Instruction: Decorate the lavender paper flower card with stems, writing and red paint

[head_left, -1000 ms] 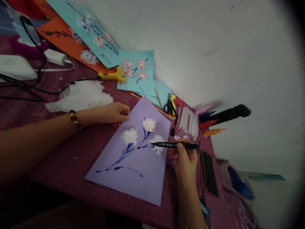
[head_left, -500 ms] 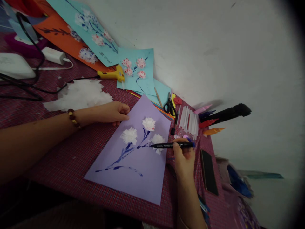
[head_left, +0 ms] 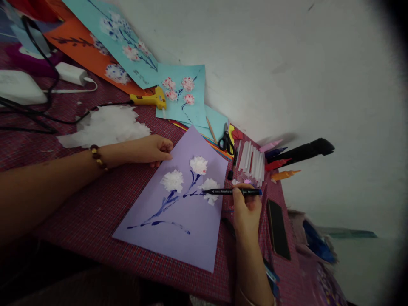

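A purple sheet of paper (head_left: pixel 188 246) lies tilted on the table before me. White ruffled paper flowers are stuck on it, one at left (head_left: pixel 172 181), one at the top (head_left: pixel 199 165) and one at right (head_left: pixel 211 198). Dark blue painted stems (head_left: pixel 164 207) run between them. My right hand (head_left: pixel 247 210) grips a black marker pen (head_left: pixel 225 191) with a blue end; its tip rests at or just over the right flower's left edge. At the sheet's upper left edge, my left hand (head_left: pixel 156 149) is closed, thumb on the paper and fingers curled.
White tissue pieces (head_left: pixel 111 123) and a yellow glue gun (head_left: pixel 149 100) lie behind my left hand. Scissors (head_left: pixel 226 142), glue sticks (head_left: pixel 251 161) and a phone (head_left: pixel 278 229) sit to the right. Finished flower pictures (head_left: pixel 181 91) lean near the wall.
The marker tip has shifted slightly right and up, to the right flower's edge, and the blue stem line reaches a little further. My left hand has stayed in place.
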`<state>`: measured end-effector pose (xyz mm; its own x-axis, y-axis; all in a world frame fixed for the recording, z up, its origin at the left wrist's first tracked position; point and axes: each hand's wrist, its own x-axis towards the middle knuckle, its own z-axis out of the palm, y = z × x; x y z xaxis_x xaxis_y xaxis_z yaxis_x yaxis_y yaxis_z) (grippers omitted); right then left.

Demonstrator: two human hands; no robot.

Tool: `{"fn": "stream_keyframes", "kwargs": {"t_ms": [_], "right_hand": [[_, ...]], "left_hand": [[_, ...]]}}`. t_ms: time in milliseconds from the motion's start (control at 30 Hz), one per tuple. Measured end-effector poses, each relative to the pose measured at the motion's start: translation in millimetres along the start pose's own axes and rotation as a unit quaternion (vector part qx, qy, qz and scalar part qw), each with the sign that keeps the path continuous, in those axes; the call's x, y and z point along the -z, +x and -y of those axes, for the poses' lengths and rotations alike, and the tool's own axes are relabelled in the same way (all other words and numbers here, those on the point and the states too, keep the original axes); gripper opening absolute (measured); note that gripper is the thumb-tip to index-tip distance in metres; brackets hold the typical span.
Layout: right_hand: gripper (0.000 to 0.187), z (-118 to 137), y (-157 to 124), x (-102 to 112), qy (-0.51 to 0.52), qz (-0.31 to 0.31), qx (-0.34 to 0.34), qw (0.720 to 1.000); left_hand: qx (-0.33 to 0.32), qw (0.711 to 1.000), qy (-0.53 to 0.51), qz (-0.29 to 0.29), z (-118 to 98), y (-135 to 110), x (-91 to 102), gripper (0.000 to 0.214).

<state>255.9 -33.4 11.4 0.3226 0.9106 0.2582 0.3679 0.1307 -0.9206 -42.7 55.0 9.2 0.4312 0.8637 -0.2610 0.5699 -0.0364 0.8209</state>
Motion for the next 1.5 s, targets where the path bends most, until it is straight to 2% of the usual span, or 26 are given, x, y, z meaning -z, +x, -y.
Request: {"fn": "stream_keyframes", "kwargs": {"t_ms": [467,633,800,933,1100,1300,1500], "right_hand": [[0.010,0.8,-1.1,-0.4,0.006,0.016,-0.011,1.000],[0.010,-3.8,-0.3,1.2,0.015,-0.018,0.010,1.000],[0.010,-2.0,-1.2,-1.2,0.004,0.015,-0.013,1.000],[0.009,-0.5,-0.9,-0.6,0.006,0.003,-0.012,1.000],[0.010,-1.5,-1.1,0.6,0.014,0.022,-0.021,0.999],[0.010,-3.9,0.4,1.0,0.018,-0.014,0.005,1.000],[0.009,-3.0,0.8,-1.4,0.002,-0.006,-0.003,1.000]], "left_hand": [[-0.008,1.000,-0.004,0.004,3.1,0.3,0.8,0.016],[-0.005,1.000,-0.004,0.009,3.5,0.1,0.0,0.016],[0.000,1.000,0.000,0.008,0.6,-0.8,0.7,0.016],[-0.006,1.000,0.007,0.006,0.8,-0.2,0.7,0.016],[-0.011,1.000,0.002,0.009,3.0,0.4,0.2,0.016],[-0.011,1.000,0.007,0.005,3.2,0.1,0.6,0.015],[-0.010,1.000,-0.003,0.003,0.8,-0.6,-0.1,0.014]]}}
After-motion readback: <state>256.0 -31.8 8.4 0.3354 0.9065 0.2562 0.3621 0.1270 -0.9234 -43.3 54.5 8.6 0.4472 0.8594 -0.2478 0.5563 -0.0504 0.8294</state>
